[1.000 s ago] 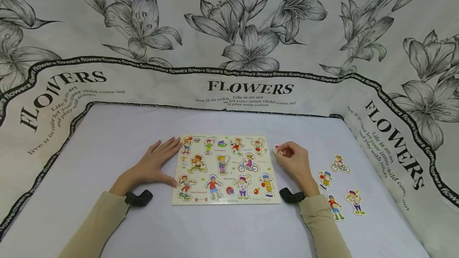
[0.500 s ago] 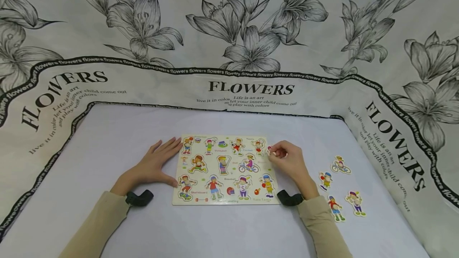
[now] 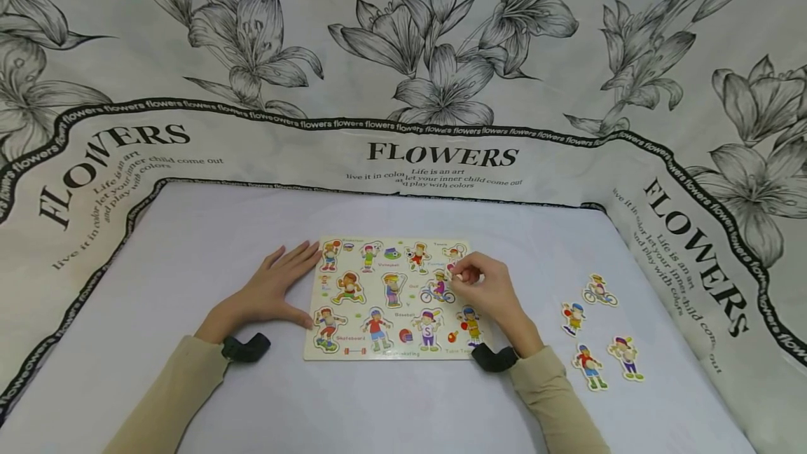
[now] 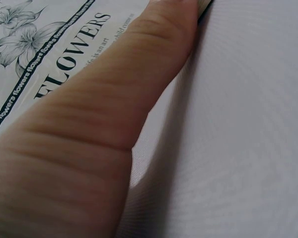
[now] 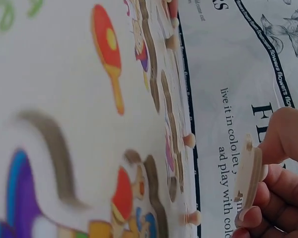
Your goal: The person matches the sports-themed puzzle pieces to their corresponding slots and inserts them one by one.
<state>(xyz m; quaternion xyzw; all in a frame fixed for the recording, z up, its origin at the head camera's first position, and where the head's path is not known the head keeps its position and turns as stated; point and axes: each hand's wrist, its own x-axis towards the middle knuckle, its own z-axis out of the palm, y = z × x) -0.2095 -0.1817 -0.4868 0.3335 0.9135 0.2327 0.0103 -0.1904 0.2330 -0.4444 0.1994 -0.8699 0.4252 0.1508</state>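
Brace board (image 3: 372,300) at left edge with left hand (image 3: 267,291), fingers spread wide. Hold right hand's (image 3: 488,289) pinch light on small cut-out piece (image 5: 249,173), now raised above board's right side near cyclist figure (image 3: 435,290); check outline, lower level, press evenly.

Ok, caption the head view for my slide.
Right hand holds a puzzle piece over the board, left hand at its left edge, four loose pieces at right.
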